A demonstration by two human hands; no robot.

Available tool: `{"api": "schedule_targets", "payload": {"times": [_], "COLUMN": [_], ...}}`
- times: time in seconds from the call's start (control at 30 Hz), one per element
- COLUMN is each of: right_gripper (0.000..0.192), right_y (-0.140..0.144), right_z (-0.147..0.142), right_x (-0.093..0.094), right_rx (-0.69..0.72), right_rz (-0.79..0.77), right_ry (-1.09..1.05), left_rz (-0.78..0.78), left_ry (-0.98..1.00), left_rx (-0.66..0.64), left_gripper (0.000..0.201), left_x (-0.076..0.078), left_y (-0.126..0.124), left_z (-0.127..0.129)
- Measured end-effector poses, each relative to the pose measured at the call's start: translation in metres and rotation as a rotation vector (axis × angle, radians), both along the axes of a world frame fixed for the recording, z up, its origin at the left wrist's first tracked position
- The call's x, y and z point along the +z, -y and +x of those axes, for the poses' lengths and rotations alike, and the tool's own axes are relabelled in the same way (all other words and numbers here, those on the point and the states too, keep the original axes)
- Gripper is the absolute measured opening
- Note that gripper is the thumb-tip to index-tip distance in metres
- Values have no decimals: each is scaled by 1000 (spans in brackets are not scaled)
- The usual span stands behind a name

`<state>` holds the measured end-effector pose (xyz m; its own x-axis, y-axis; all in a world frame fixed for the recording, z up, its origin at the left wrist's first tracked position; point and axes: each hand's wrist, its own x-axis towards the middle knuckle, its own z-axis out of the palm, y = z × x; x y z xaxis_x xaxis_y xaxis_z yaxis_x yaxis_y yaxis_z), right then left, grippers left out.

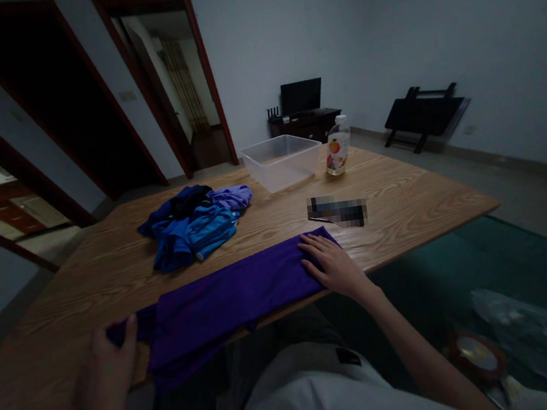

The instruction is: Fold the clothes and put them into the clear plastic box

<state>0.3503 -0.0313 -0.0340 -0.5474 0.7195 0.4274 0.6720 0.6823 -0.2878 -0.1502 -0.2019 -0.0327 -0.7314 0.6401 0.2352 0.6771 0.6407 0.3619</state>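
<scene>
Near to far

A long purple cloth (243, 283) lies along the near edge of a wood-brown table (414, 203). Beyond: a blue-and-violet fabric heap (191, 232), left; a dark oblong object (337, 211), right. Farther, a translucent rectangular plastic tub (285, 173) stands left of a clear plastic bottle (337, 151).

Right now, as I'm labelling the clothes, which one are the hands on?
The purple cloth: the left hand grips one end, the right hand lies on the other. It is laid out long; the mostly blue pile of clothes is crumpled and untouched.
</scene>
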Motion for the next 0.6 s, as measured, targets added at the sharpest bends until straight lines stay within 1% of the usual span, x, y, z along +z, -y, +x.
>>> {"api": "schedule_targets", "payload": {"times": [0.1,0.3,0.43,0.6], "right_gripper": [43,43,42,43], "right_y": [0,0,-1,-1], "right_z": [0,0,1,1], "right_x": [0,-1,-2,-3], "right_rx": [-1,0,10,2], "right_rz": [4,3,10,15], "right_ry": [-4,-22,-37,-20], "left_rz": [-3,12,-41,-46], "left_ry": [-8,-46,-58,-51], "left_rx": [-17,-78,-57,-89], "left_gripper": [66,64,69,70], "left_x": [-3,-9,-7,-6], "left_y": [0,2,2,2], "left_z": [-3,-9,-8,-8]}}
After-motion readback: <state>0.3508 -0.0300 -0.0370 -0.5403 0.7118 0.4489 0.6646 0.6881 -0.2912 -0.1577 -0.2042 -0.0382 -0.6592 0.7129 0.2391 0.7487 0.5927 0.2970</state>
